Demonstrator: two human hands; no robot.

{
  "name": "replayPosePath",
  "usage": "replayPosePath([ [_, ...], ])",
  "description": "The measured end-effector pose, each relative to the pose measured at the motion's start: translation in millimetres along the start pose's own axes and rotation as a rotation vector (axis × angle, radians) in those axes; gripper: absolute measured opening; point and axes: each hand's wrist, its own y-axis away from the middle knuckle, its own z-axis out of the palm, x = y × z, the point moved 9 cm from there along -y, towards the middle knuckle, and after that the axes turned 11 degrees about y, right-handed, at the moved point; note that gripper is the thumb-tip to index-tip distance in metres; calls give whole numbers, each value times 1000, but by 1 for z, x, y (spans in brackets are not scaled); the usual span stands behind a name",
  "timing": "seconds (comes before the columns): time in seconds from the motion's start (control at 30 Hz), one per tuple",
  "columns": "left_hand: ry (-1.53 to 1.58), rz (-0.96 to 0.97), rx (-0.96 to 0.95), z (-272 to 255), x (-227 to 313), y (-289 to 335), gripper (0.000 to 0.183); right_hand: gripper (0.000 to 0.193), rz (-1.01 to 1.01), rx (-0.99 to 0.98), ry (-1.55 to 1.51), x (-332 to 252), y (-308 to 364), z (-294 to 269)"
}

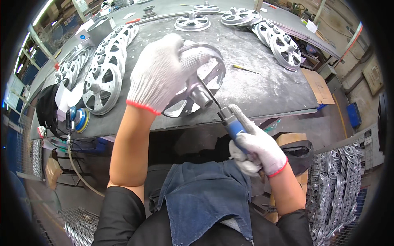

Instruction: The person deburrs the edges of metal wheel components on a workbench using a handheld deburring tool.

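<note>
Left hand point(158, 74) grips wheel point(197, 80) tilted at bench point(266, 88) edge | right hand point(256, 147) clasps blue-handled tool point(227, 119), tip at hub | we judge this wheel mid-process; stacked wheels point(104, 69) beside.

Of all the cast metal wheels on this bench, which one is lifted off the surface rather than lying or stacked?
The wheel gripped by the gloved left hand, tilted at the bench's front edge; the right hand works a blue-handled tool at its hub.
</note>
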Motion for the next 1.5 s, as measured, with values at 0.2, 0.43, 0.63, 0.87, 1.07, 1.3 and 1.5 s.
replayPosePath([
  [0.2,910,-270,318,26,-83,71,31,94,50,168,593,-25,-8,13],
  [0.43,343,-46,261,-19,-64,7,40,85,-344,209,1157,-51,-30,40],
  [0.63,135,186,232,-15,-61,-4,29,75,-408,358,1568,-62,-32,39],
  [0.87,287,-147,273,-21,-77,25,45,68,-398,207,1106,-20,-33,45],
  [1.07,418,-180,390,-36,-78,70,29,82,43,17,672,10,-30,53],
  [1.3,617,-476,-66,-29,-96,19,47,103,17,95,548,7,-10,41],
  [1.5,872,-287,-131,-7,-86,27,51,100,-59,303,542,-11,12,12],
])
